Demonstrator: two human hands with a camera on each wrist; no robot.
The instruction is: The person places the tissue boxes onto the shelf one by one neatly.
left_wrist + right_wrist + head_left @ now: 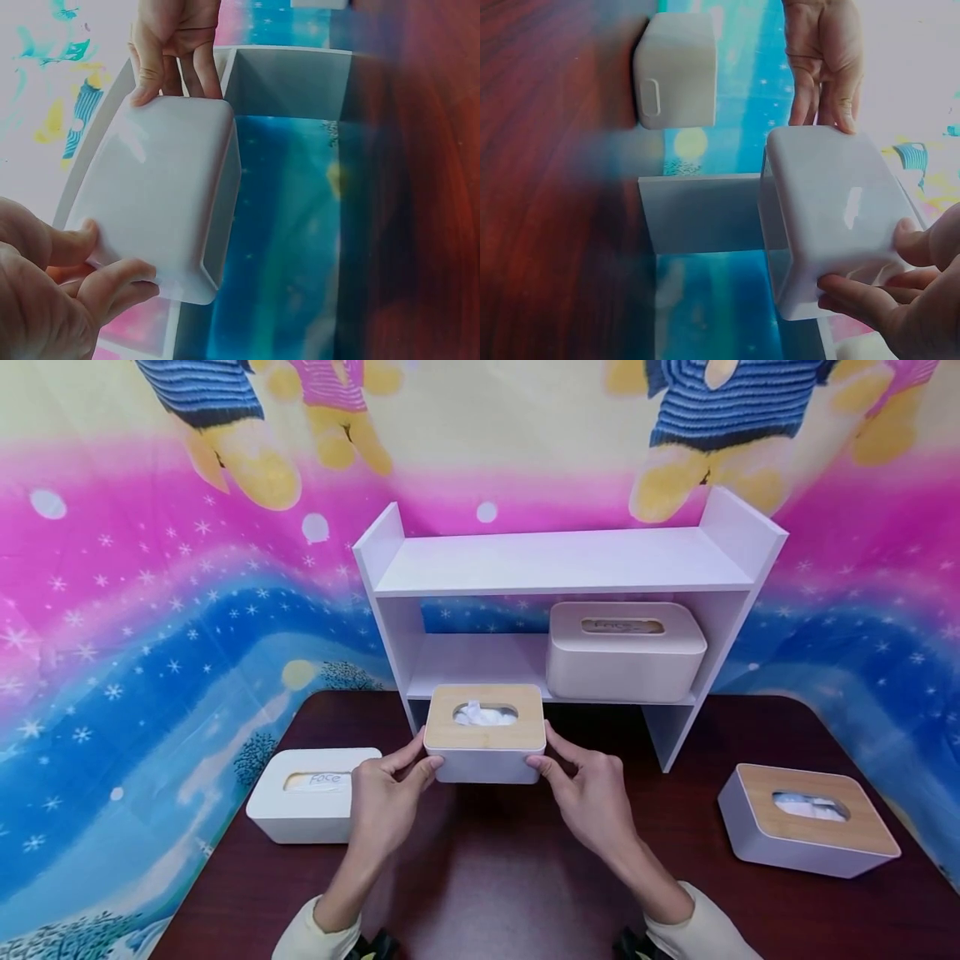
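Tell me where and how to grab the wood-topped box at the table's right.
I'd probably take the box by its short end walls, from left and right, below the wooden top: it's oblong and upright, and nothing touches its left end.

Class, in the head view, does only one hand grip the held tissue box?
No, the left hand and the right hand both grip the held tissue box, one at each end.

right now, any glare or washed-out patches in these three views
Head: mostly crisp, faint sheen on the table; left wrist: pale glare streak on the held box, backdrop washed out at upper left; right wrist: small bright glare on the held box, backdrop blown out at upper right, hazy table.
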